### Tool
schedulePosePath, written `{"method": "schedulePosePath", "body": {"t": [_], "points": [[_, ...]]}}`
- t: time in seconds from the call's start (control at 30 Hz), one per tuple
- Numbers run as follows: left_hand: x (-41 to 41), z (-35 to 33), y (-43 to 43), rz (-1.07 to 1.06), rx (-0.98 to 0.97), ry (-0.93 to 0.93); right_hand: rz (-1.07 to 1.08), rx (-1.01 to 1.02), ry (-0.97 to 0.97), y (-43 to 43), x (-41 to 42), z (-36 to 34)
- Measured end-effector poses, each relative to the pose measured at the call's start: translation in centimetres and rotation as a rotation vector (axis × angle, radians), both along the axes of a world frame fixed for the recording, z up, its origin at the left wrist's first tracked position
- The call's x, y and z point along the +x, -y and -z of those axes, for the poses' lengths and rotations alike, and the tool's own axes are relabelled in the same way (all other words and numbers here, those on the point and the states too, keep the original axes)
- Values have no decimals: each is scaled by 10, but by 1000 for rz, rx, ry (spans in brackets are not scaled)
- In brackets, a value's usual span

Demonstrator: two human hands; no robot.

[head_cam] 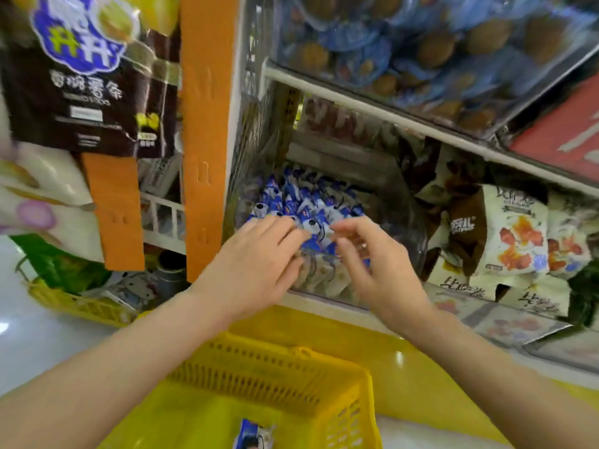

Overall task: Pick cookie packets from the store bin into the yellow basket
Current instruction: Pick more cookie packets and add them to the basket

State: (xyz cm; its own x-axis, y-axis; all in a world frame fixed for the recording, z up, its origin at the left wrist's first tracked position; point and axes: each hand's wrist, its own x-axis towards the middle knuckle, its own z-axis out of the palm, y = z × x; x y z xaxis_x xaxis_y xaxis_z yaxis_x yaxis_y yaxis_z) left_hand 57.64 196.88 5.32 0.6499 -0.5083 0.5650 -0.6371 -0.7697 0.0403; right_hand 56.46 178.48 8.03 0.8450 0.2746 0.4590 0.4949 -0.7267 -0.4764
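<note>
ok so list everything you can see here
cookie packets: many, blue and white, in the bin
bin: one, clear, centre shelf
basket: one, yellow, below the bin, one packet inside
second basket: one, yellow, floor left
snack bag: one, dark brown, top left
strips: two, orange, left of the bin
bags: several, white, right of the bin
left hand: over the packets, fingers straight
right hand: over the packets, fingers half curled

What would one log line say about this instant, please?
left hand: touches blue-and-white cookie packets in clear plastic store bin | right hand: curled over them, grip unclear | yellow plastic basket: one packet inside
</note>
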Motion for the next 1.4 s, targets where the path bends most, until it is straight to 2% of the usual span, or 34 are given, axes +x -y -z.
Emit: {"method": "schedulePosePath", "body": {"t": [0.1, 0.17, 0.37, 0.63, 1.1, 1.23, 1.4], "points": [[13, 1, -12, -65, 15, -101, 55, 5, 15, -19, 54, -12], [19, 7, -18, -67, 50, -94, 104, 20, -21, -27, 92, -11], [31, 18, -22, 6, -20, -39, 227, -139, -244, -39, 188, 5], [34, 18, -24, 50, -47, -39, 212, -129, -461, -48, 252, 21], [24, 8, -17, -47, -77, -182, 208, -203, -388, -57, 257, 17], [25, 7, -17, -51, -79, -170, 249, -25, -282, -55, 244, 8], [24, 7, -15, -65, -87, -215, 219, 216, 1, -44, 193, -14]]}}
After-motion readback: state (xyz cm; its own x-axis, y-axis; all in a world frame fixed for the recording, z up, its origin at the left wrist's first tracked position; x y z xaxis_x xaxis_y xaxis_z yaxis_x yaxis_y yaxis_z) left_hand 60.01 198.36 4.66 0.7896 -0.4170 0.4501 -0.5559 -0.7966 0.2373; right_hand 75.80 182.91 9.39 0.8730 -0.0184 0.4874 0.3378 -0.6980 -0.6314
